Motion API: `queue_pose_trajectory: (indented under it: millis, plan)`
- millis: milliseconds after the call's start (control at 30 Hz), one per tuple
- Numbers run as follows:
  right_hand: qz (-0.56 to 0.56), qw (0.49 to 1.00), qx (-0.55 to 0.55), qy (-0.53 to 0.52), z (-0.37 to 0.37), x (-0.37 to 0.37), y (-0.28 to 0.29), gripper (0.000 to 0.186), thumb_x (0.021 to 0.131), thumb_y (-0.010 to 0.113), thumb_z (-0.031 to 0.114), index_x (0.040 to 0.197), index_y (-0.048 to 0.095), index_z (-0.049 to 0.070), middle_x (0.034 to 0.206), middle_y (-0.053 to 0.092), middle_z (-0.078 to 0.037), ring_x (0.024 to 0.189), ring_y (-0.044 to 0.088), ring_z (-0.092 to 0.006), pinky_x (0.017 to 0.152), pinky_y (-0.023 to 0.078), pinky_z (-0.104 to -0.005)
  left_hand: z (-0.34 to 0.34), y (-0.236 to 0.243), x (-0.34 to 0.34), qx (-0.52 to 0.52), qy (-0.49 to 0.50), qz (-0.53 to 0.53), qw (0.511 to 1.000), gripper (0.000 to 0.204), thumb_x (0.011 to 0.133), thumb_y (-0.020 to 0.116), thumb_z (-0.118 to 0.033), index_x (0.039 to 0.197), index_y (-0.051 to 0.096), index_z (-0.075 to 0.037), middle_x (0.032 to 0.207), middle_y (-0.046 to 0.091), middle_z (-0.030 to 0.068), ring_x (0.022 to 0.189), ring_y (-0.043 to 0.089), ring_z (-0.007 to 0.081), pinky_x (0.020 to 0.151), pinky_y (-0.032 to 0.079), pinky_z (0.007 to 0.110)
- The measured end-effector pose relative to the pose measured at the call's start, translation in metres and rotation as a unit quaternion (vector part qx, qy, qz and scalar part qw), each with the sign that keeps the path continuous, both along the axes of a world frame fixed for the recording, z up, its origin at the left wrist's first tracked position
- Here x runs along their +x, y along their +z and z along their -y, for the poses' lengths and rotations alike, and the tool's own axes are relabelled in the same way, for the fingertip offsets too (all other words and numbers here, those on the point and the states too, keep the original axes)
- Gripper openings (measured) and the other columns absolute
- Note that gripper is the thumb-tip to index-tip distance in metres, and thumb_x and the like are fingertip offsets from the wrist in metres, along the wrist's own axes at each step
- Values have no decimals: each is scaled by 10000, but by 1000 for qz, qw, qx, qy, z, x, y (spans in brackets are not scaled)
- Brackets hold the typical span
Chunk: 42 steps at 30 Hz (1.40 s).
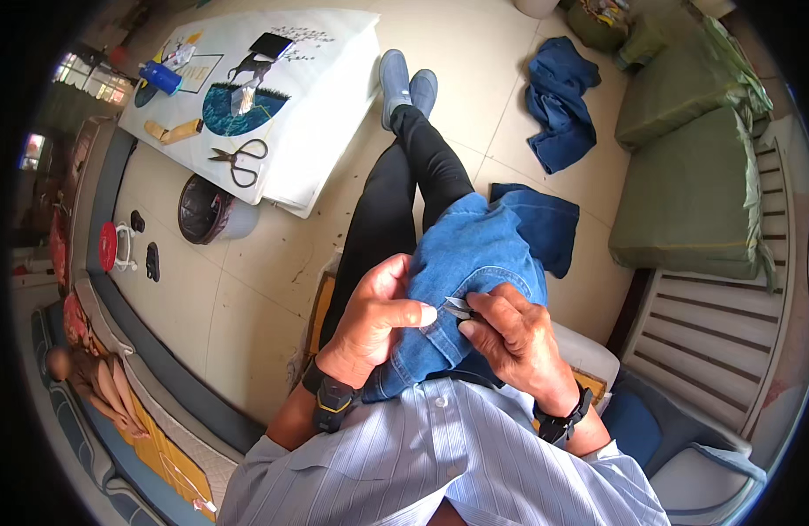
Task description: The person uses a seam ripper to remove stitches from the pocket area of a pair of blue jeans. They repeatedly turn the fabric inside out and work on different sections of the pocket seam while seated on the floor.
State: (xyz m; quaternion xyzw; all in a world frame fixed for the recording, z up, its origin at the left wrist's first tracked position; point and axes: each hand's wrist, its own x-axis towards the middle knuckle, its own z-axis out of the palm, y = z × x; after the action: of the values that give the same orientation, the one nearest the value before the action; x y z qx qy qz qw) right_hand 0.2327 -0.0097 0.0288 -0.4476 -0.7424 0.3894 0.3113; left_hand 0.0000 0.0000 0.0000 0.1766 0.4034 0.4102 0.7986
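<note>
A pair of blue denim jeans [461, 241] lies bunched across my lap, one end hanging off toward the floor on the right. My left hand [374, 316] grips the denim, with the thumb pressed on top near a stitched seam. In my right hand [514, 337] is a pair of small thread snips [459, 307]. Their silver blades point left, toward the left thumb, close over the seam. The handle is mostly hidden by my fingers. Whether a thread lies between the blades is too small to tell.
A low covered table [321, 96] ahead left holds black-handled scissors [240, 163] and a blue bottle [161, 77]. Beside it stands a lined bin [238, 219]. More jeans [562, 101] lie on the floor, left of green bundles [685, 193]. A person [110, 390] lies on the left sofa.
</note>
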Motion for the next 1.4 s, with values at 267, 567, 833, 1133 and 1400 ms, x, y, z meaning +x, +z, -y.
queue_pose_trajectory:
  millis: [267,567,833,1133,1400]
  plan:
    - [-11,1000,2,-3,-2,-4,-3,234,919,796,80,1121,710,-1,902,661,-152,717,687,-356,622,534,-419,1,-1,-1,-12,32,-7,999,647,685,807,-14,1295,589,-16,1209,689,99,1105,671,227,1013,538,357]
    - [-12,1000,-2,-3,0,-3,-4,226,921,797,81,1116,712,4,899,661,-151,732,689,-358,631,538,-419,1,0,0,-11,31,1,999,647,680,810,-10,1287,588,-25,1202,689,96,1102,671,226,1010,540,357]
    - [-16,1000,-15,-4,0,-2,-5,212,929,789,79,1113,712,8,886,652,-146,726,679,-353,632,533,-420,2,-2,0,-9,29,3,1000,642,683,814,-10,1283,588,-23,1203,692,98,1108,675,231,1021,541,366]
    - [-37,999,-31,-7,-1,-1,-8,188,929,788,67,1092,721,-1,874,661,-139,745,675,-324,662,528,-400,2,-3,0,-8,27,2,1000,635,685,808,-17,1282,591,-20,1214,687,102,1117,668,226,1022,536,363]
    - [-130,987,-97,-24,1,1,-22,166,938,798,79,1068,749,-14,862,689,-105,774,656,-228,720,520,-335,0,-3,1,13,39,20,999,543,738,756,-22,1256,593,10,1137,690,92,1004,669,170,932,549,314]
